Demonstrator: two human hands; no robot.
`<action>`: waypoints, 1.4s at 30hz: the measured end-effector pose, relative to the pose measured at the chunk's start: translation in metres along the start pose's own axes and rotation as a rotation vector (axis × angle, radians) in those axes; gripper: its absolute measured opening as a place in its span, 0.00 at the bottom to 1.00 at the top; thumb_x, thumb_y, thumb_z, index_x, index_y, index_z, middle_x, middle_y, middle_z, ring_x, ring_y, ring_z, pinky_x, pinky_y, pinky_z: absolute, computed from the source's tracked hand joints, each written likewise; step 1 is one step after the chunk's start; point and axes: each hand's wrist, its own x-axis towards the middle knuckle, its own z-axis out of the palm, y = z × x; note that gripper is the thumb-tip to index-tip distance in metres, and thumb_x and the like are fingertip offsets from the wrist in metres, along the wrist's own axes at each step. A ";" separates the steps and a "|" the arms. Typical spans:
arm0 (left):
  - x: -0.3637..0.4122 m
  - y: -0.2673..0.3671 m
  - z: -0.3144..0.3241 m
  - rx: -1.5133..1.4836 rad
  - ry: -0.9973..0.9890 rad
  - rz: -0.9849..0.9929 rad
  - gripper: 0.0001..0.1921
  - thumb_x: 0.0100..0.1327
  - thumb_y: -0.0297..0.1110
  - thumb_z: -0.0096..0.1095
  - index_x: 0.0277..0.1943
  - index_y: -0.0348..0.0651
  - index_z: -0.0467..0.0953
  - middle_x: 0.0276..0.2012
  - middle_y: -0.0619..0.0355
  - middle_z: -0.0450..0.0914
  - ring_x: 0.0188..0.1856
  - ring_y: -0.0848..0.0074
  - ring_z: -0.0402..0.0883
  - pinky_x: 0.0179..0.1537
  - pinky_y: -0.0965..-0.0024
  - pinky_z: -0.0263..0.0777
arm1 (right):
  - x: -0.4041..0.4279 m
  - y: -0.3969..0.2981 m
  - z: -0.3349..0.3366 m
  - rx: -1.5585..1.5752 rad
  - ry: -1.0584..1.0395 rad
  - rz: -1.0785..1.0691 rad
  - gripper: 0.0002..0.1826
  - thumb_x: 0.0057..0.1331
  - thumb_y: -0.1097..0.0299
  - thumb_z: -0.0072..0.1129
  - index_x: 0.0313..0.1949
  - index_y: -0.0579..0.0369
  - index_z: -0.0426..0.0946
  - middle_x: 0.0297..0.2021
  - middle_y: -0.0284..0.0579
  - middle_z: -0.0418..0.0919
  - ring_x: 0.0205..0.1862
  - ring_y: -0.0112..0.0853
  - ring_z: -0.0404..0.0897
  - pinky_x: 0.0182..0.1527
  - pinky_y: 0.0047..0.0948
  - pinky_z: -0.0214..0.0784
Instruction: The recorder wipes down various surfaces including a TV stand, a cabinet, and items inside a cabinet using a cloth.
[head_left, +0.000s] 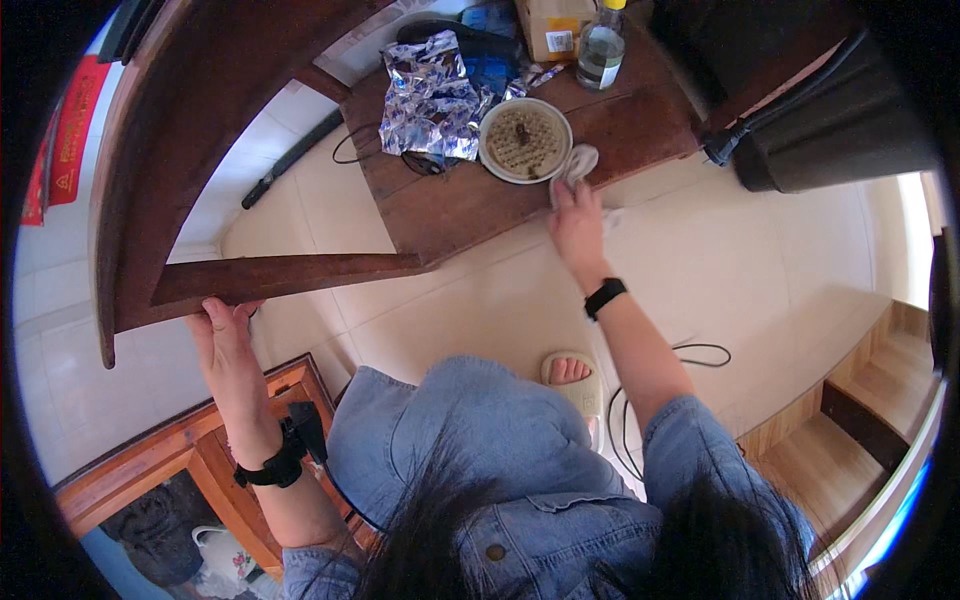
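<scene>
My left hand (229, 334) grips the lower rail of a dark wooden frame (285, 277) at the left; some of its fingers are hidden behind the wood. My right hand (576, 225) holds a light grey cloth (576, 169) at the edge of a dark wooden shelf (457, 217). Right beside the cloth, on that shelf, sits a round white container (525, 178) with a dotted, stained inside. Crumpled silver foil (431, 105) lies to its left. Behind it to the right stands a clear bottle with a yellow cap (601, 54).
A cardboard box (551, 26) stands beside the bottle. Black cables (705, 362) lie on the tiled floor near my slippered foot (574, 379). Wooden steps (832, 450) are at the right, a wood-framed cabinet (202, 480) at the lower left, and a dark bin-like object (840, 127) at the upper right.
</scene>
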 end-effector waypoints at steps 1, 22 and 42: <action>0.001 0.000 -0.001 -0.008 -0.004 -0.011 0.25 0.68 0.44 0.42 0.61 0.39 0.53 0.51 0.56 0.64 0.49 0.75 0.66 0.50 0.67 0.64 | -0.002 -0.017 -0.001 0.041 -0.025 0.038 0.24 0.48 0.71 0.54 0.48 0.58 0.70 0.44 0.54 0.68 0.45 0.46 0.65 0.46 0.41 0.61; 0.007 0.007 0.018 0.143 -0.011 0.030 0.28 0.67 0.52 0.39 0.60 0.39 0.51 0.44 0.55 0.71 0.44 0.73 0.75 0.33 0.76 0.64 | 0.087 0.016 0.001 -0.198 -0.183 0.282 0.21 0.57 0.53 0.55 0.36 0.63 0.75 0.40 0.54 0.75 0.40 0.46 0.76 0.43 0.37 0.71; 0.004 0.008 0.011 0.053 -0.034 0.015 0.27 0.68 0.47 0.41 0.63 0.39 0.50 0.53 0.56 0.61 0.52 0.75 0.65 0.50 0.67 0.66 | 0.052 0.079 -0.071 0.095 0.588 0.632 0.18 0.52 0.64 0.60 0.40 0.60 0.72 0.41 0.54 0.74 0.40 0.48 0.74 0.40 0.35 0.68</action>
